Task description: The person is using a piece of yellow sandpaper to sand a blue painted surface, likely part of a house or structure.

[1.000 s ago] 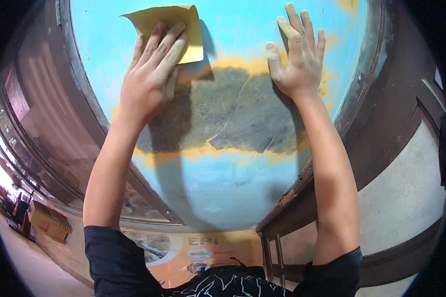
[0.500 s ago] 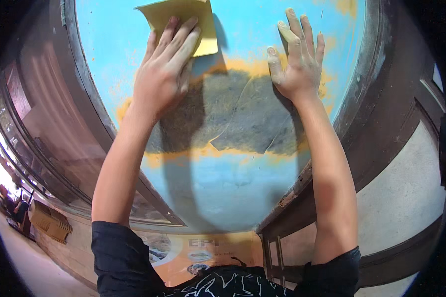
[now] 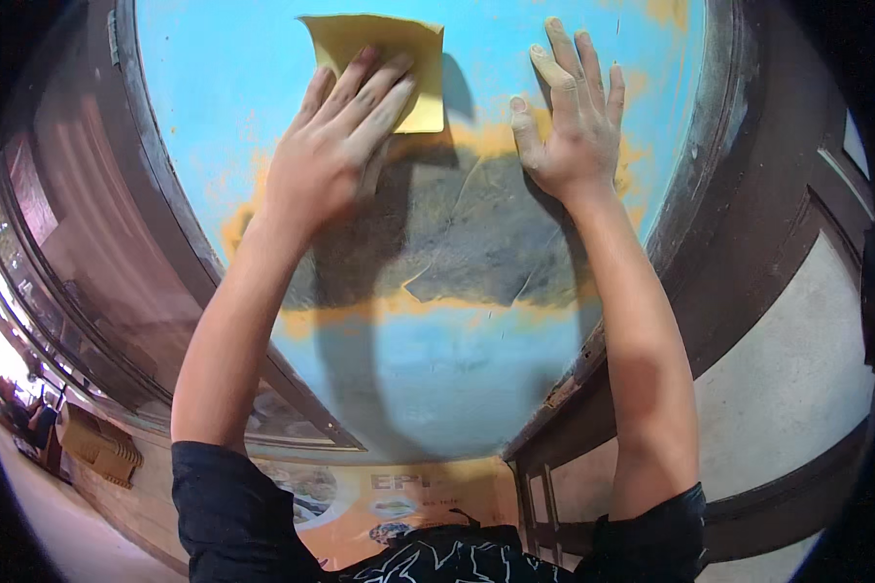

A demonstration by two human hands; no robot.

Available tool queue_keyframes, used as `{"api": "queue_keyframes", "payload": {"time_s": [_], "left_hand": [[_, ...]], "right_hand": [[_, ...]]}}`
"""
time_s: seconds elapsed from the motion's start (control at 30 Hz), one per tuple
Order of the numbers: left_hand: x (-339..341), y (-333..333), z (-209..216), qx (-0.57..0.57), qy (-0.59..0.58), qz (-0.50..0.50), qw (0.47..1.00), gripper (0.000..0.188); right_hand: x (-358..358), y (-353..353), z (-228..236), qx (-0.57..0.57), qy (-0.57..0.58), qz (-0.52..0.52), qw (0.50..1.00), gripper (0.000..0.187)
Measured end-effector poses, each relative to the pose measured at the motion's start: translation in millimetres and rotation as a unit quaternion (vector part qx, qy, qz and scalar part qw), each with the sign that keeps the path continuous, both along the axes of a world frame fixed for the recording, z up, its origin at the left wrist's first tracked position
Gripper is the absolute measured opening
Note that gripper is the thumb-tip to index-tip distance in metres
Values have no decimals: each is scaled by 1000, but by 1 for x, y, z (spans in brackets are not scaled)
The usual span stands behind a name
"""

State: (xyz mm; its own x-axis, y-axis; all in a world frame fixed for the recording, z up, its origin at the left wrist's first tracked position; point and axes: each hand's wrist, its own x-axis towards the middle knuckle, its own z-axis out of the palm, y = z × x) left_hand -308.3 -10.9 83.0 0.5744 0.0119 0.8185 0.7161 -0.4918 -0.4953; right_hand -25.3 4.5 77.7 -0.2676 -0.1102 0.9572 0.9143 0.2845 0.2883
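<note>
A yellow sheet of sandpaper (image 3: 428, 49) lies against a blue painted surface (image 3: 233, 58), under the fingers of my left hand (image 3: 335, 155). Its upper corners curl away from the surface. My right hand (image 3: 574, 146) rests with fingers spread on the same surface, holding nothing; pale dust coats its fingers. Below both hands runs a bare dark-grey patch (image 3: 476, 233) with cracks or peeling lines and a ragged orange edge (image 3: 457, 306).
Dark wooden frames border the surface on the left (image 3: 156, 175) and right (image 3: 690, 204). Lower down are an orange printed sheet (image 3: 360, 534) and pale panels (image 3: 787, 379). At far left, a brown cardboard piece (image 3: 97, 447) stands near a bright opening.
My left hand and the sandpaper have shifted to the right and slightly down across the surface. My right hand remains spread on it, a little further left in view.
</note>
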Motion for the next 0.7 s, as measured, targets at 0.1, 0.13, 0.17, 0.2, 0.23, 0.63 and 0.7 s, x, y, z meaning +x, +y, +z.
{"api": "queue_keyframes", "payload": {"time_s": [0.1,0.13,0.17,0.2,0.23,0.63,0.7], "left_hand": [[2,-3,-9,-13,-10,-7,1000,53],[3,-3,-18,-27,-20,-21,999,53],[1,-2,-30,-21,-24,-5,999,53],[-2,-3,-41,-26,-22,9,999,53],[-4,-6,-48,-31,-20,24,999,54],[19,3,-7,3,-67,-18,998,54],[20,-2,-23,-3,-55,-13,998,54]], "right_hand": [[0,0,0,10,-5,-2,1000,48],[3,-2,1,9,-6,-5,1000,48],[1,-2,2,10,-5,-5,1000,48],[-1,-3,3,9,-3,-4,1000,48],[-2,-3,2,8,-2,-2,1000,48],[0,3,1,7,-8,4,1000,47],[4,3,5,23,-6,6,1000,47]]}}
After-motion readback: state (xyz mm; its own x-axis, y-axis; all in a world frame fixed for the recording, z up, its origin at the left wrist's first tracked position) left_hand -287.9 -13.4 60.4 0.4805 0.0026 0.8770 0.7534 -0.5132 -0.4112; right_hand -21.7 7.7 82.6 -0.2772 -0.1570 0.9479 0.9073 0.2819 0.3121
